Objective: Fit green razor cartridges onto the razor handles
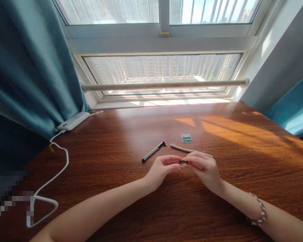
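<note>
Between the fingertips of both hands is a small dark-and-green razor cartridge point(183, 162), partly covered by the fingers. My left hand point(164, 168) pinches its left end, and my right hand point(204, 169) grips the right end. Just beyond them on the table lies a white toothbrush point(192, 150), partly behind my right hand. A silver-and-black razor handle point(153, 153) rests at a slant to the upper left of my left hand, with no head on its forked tip. Farther back sits a clear tray point(187, 138) with green-striped cartridges.
The brown wooden table point(111, 141) reaches to the window sill. At its left back edge stands a white power strip point(74, 121) with a white cable point(67, 158) looping forward. A blue curtain point(35, 60) hangs at the left. A pale rail point(164, 86) crosses the window.
</note>
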The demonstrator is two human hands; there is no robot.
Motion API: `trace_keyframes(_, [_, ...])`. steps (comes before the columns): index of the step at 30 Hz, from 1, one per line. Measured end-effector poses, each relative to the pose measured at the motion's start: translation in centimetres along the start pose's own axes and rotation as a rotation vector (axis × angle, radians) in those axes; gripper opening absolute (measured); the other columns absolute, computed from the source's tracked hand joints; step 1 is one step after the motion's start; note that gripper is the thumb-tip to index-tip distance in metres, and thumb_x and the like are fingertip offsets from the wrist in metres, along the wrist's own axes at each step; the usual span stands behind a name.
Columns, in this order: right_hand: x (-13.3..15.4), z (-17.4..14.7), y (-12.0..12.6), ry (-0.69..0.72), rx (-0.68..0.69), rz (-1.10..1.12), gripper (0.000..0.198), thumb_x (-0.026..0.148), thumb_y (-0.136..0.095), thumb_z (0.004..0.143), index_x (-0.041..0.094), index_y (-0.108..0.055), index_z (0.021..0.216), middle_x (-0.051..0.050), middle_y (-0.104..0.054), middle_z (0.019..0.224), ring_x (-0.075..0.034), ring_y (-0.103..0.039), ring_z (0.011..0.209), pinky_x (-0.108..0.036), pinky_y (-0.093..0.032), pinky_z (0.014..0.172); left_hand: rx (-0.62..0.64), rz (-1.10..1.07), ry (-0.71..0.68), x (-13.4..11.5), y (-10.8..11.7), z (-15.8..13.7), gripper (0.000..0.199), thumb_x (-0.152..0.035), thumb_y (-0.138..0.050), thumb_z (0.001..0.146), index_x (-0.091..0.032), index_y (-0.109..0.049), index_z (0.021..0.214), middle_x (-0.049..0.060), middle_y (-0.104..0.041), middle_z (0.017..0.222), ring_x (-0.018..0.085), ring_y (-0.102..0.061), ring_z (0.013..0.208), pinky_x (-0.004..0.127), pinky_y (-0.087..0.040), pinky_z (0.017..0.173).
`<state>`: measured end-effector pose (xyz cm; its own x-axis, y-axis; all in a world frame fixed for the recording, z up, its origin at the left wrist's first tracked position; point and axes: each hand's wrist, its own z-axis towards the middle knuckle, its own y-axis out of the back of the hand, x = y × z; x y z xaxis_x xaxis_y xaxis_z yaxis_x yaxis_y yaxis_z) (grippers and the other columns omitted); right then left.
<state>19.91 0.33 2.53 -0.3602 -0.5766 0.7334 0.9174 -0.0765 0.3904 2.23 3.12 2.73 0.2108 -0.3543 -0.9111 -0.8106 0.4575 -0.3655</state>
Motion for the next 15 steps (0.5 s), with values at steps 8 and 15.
trace_keyframes(8, [-1.5,0.5,-0.3,-0.506,-0.043,0.345,0.017,0.026,-0.068,0.065,0.022,-0.067,0.081,0.0,-0.066,0.077,-0.014,-0.061,0.072,-0.025,-0.049,0.068,0.06,-0.091,0.2,0.0,0.5,0.3,0.026,-0.032,-0.062,0.07,-0.008,-0.065,0.076,0.01,-0.066,0.075,0.014,-0.062,0.059,0.025,-0.049,0.059])
trace_keyframes(15, [-1.0,0.2,-0.7,-0.452,-0.012,0.257,0.025,0.027,-0.065,0.069,0.023,-0.065,0.093,-0.002,-0.066,0.086,-0.016,-0.062,0.077,-0.028,-0.051,0.072,0.035,0.049,0.17,-0.4,0.5,0.2,0.028,-0.034,-0.064,0.066,-0.007,-0.063,0.072,0.008,-0.065,0.067,0.014,-0.061,0.054,0.026,-0.049,0.053])
